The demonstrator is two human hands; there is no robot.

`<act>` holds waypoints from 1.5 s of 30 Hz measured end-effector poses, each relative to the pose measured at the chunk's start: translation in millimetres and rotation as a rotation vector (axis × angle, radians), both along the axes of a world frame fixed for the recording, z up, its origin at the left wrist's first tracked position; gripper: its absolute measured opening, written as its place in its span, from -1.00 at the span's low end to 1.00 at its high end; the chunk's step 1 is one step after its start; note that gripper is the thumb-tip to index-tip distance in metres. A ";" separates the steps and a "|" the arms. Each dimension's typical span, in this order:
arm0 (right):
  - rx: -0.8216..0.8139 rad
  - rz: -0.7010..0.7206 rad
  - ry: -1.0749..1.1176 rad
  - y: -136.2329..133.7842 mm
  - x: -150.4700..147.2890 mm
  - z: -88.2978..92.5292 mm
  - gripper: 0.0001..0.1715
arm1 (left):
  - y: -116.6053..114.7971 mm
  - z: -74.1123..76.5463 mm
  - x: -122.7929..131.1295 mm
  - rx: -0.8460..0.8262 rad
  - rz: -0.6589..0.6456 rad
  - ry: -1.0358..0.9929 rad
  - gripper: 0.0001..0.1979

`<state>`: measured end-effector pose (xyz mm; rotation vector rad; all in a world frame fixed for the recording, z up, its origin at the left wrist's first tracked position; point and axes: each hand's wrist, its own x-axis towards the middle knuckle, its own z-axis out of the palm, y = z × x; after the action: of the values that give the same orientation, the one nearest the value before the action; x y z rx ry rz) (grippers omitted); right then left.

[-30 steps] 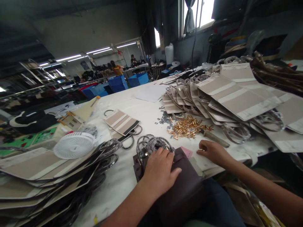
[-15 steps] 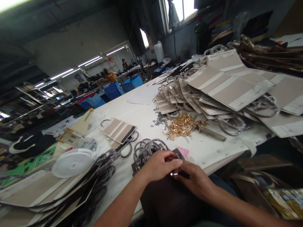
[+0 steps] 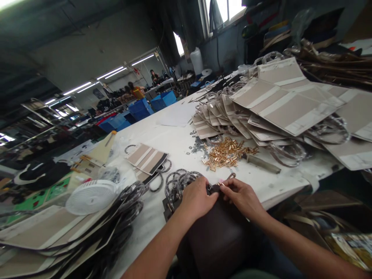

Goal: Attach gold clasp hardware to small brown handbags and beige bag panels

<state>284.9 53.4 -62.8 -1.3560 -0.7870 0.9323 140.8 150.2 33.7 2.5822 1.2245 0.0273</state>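
Note:
A dark brown bag panel point(image 3: 216, 232) stands close to my body at the table's front edge. My left hand point(image 3: 197, 197) is closed on its upper edge, next to a bunch of plastic-wrapped handles point(image 3: 178, 180). At the panel's top corner, the thumb and fingertips of my right hand point(image 3: 244, 197) pinch a small gold metal fitting point(image 3: 221, 184). A looped strap end point(image 3: 231, 176) shows just above these fingers. Beyond them lies a heap of gold fittings point(image 3: 225, 153), with small grey metal plates point(image 3: 197, 144) beside it.
A tool with a grey-green handle point(image 3: 263, 164) lies right of the heap. Overlapping beige panels point(image 3: 286, 102) cover the table's right side. At left are more stacked panels point(image 3: 35, 228), a white fan point(image 3: 91, 197) and two small striped pieces point(image 3: 147, 159). People sit far behind.
My right hand has moved up to the panel's top corner, and the gold fitting now shows in its fingertips. My left hand has shifted slightly; the panel's front is more exposed.

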 end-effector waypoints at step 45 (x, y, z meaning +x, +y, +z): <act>0.167 0.043 -0.838 -29.0 -3.3 25.0 -0.70 | -19.7 25.5 -14.0 -0.250 0.028 -0.263 -0.15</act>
<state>281.6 24.4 -37.8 -1.5834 -1.4888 0.2803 126.8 130.5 59.3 2.2633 1.0910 0.2006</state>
